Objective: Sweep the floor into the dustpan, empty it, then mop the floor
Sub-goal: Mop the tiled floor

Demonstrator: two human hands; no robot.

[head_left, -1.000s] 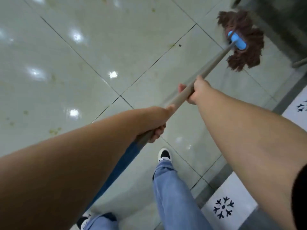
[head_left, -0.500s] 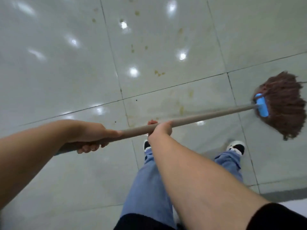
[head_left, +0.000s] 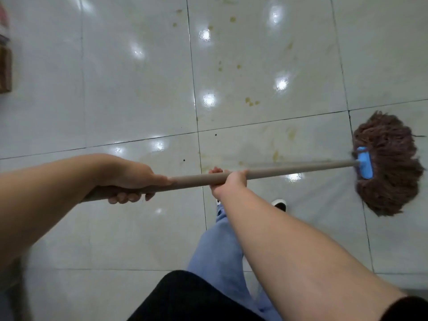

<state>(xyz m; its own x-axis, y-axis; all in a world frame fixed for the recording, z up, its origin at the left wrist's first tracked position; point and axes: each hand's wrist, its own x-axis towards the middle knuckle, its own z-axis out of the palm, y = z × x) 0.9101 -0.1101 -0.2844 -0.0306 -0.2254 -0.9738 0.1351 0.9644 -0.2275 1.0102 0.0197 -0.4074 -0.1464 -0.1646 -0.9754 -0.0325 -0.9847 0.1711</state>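
Step in hand, judged: mopping. Left hand [head_left: 129, 179] and right hand [head_left: 228, 180] both curled round mop handle [head_left: 289, 169]. Brown string mop head [head_left: 391, 167] flat on tiled floor [head_left: 139, 100], right side. Next: draw across yellowish stains [head_left: 251, 101].
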